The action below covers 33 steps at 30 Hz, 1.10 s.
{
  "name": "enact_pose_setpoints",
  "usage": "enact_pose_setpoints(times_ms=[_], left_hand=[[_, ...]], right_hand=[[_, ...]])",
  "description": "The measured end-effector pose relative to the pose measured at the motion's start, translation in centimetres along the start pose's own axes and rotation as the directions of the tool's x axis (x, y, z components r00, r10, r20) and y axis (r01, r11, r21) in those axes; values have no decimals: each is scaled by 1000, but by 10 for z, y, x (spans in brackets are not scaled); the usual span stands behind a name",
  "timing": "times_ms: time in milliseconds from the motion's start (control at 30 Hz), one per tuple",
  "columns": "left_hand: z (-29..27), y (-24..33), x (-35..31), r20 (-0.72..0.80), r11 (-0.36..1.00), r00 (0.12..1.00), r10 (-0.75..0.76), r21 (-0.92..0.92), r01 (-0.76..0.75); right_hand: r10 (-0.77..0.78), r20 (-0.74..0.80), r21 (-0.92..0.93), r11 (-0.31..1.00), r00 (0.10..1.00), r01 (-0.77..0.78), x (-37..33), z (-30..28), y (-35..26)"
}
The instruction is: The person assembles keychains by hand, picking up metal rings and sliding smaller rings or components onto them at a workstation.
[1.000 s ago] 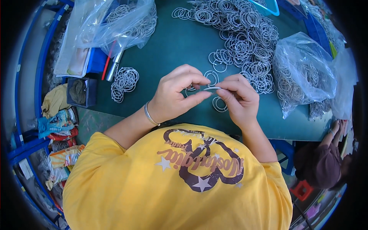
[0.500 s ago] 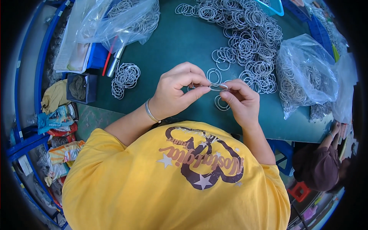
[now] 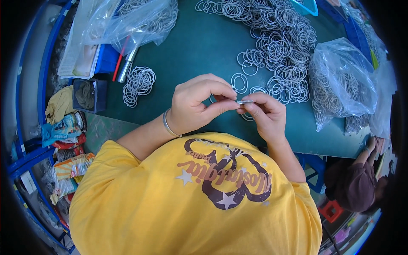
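Between my two hands is a thin metal ring (image 3: 245,102), seen nearly edge-on. My left hand (image 3: 203,98) pinches its left side between thumb and forefinger, and a bangle (image 3: 169,125) circles that wrist. The thumb and forefinger of my right hand (image 3: 267,114) pinch the ring's other side. Just beyond my fingertips, a few loose rings (image 3: 239,83) lie on the green table (image 3: 191,46); others are partly hidden by my hands. A large heap of rings (image 3: 280,38) spreads across the far right, while a smaller pile (image 3: 139,83) rests left of my left hand.
Clear plastic bags of rings stand at the right (image 3: 342,85) and far left (image 3: 144,23). Near the left bag lie a red pen (image 3: 120,59) and a silver tube (image 3: 126,68). A dark box (image 3: 89,95) holds a cloth. Another person (image 3: 355,182) sits at the right.
The held ring has turned from an open oval to nearly edge-on. My fingertips have come closer together around it.
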<state>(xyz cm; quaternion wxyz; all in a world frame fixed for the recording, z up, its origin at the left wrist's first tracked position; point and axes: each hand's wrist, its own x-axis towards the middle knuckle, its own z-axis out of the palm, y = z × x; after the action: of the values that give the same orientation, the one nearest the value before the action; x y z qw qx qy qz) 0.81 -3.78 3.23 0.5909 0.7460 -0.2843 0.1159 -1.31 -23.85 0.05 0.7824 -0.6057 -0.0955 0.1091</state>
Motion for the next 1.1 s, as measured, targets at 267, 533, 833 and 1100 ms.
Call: enact_pose_setpoints(times_ms=[267,533,833,1100], left_hand=[[-4,-3,4,47,969,977,209,127,-213],[-2,-10,-4,54,997,997,-47,-56,50],[-1,-10,-6,5,998,1000,3,-67,-2],[-6,0,0,40,999,999,33,-6,-33]], right_hand=[[-89,-5,150,985,996,88,3,1,-8],[-413,2,-221,888,911,403,5,9,-18],[-402,2,-243,888,916,390,-1,11,-16],[-319,-27,-262,917,947,301,2,5,-8]])
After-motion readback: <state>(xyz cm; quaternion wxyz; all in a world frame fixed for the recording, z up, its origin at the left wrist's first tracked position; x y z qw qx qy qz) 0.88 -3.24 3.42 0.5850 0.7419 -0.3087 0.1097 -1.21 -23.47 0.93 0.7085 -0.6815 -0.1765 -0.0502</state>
